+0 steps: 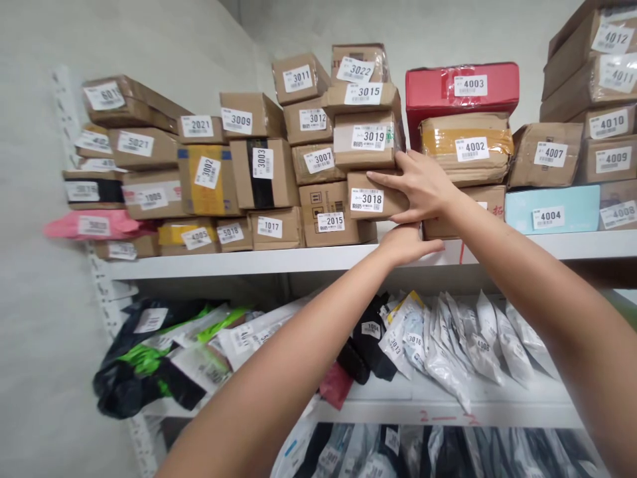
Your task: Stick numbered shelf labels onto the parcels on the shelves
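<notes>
A small brown cardboard box labelled 3018 [371,196] sits in the stack on the top shelf [249,260], under box 3019 [365,139] and over box 2015 [328,216]. My right hand [423,189] is closed round the right end of box 3018, with its fingers over the front face. My left hand [409,244] is right below that box at the shelf's front edge. It presses up against the box's underside, and its fingertips are partly hidden.
Numbered cardboard boxes fill the top shelf, with a red parcel 4003 [460,89] and a light blue box 4004 [552,209] to the right. The shelf below [438,405] holds black, green and grey plastic mailer bags. A grey wall stands on the left.
</notes>
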